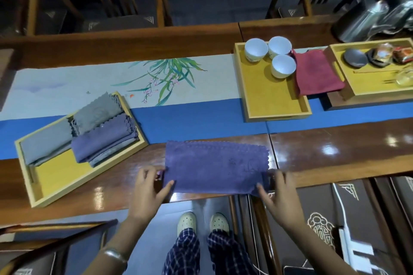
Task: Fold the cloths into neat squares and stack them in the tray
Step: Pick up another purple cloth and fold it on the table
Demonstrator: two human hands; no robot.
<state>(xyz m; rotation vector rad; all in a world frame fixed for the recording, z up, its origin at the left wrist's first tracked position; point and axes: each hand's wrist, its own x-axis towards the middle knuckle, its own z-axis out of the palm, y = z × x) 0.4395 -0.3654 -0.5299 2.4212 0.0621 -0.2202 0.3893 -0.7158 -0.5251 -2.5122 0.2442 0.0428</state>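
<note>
A purple cloth [214, 167] with scalloped edges lies folded into a long rectangle at the near edge of the wooden table. My left hand [148, 187] pinches its near left corner. My right hand [277, 192] pinches its near right corner. To the left sits a yellow wooden tray [60, 181] holding several folded cloths: a purple one [105, 138] on top of a stack, a grey one [98, 111] behind it, and a grey-blue one [44, 143] at the tray's left.
A second yellow tray [268, 98] at the right holds three white cups [277, 56] and part of a dark red cloth [315, 71]. A third tray [368, 87] with small dishes stands far right. A painted blue runner [196, 123] crosses the table. Chairs flank my legs.
</note>
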